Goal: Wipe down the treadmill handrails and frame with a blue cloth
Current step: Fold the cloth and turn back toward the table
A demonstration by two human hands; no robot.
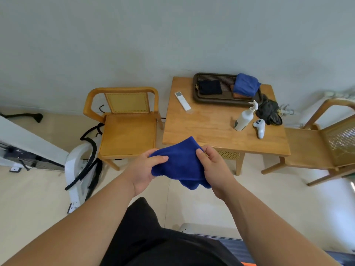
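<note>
1. blue cloth (180, 164): held in the air at centre view, over the floor, just short of the near edge of the tabletop (211, 129). it is bunched, with loose corners hanging at 6 o'clock.
2. left hand (143, 169): grips the cloth's 9 o'clock edge, thumb on top, fingers curled under.
3. right hand (213, 167): pinches the 3 o'clock edge, thumb and fingers closed on the fabric.
4. writing: the pump bottle (244, 118) carries a dark label patch, too small to read. the white remote (182, 100) has a small grey screen, nothing legible.
5. tabletop, 1 o'clock from the cloth: dark slatted tray (226, 99) at the far edge, holding a black cloth (209, 87) and a folded blue towel (246, 84) stacked on a brown one.
6. near the bottle: white controller (259, 127) lying flat, crumpled black bag (269, 112) behind it at the tabletop's 3 o'clock edge.
7. wooden chair (126, 135) at 11 o'clock from the cloth, just beside the table; second chair (317, 148) at 3 o'clock.
8. white frame (75, 169) at 9 o'clock, on the floor, black cords draped over it; cannot tell if it is treadmill.
</note>
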